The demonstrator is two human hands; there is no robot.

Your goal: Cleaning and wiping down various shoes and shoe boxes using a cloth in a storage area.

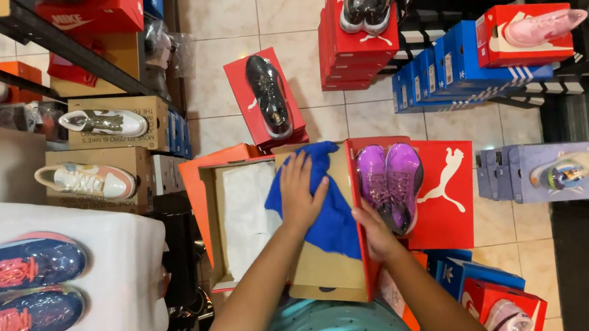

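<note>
Head view, looking down at both arms over stacked shoe boxes on the floor [283, 9]. Left hand [301, 188] laid flat on a blue cloth [332, 221], fingers [298, 164] spread and stretched out, pressing the cloth down and not closed around it. Cloth lying on the brown inner face of a lid [327, 269], covering its upper middle part and reaching to the far edge. Right hand [377, 235] at the red right edge of the lid, fingers [365, 213] curled around this edge and gripping it, so steadying the lid.

Lid resting partly over an open box [211, 200] with white paper [248, 212] inside, at the left. Just beside the right edge of the lid, a pair of purple shoes [389, 180] standing on a red box [450, 198]; right hand very near to them, whether touching cannot be told. Further away, a black shoe [267, 94] lying on another red box.

Judged from this: wiping of the inner face of the lid in hand, with the near part of this face not yet covered by the cloth. For another stroke: flat, even pressure from the left hand, firm hold at the red edge so that the lid does not slide, and care not to push against the purple shoes.
</note>
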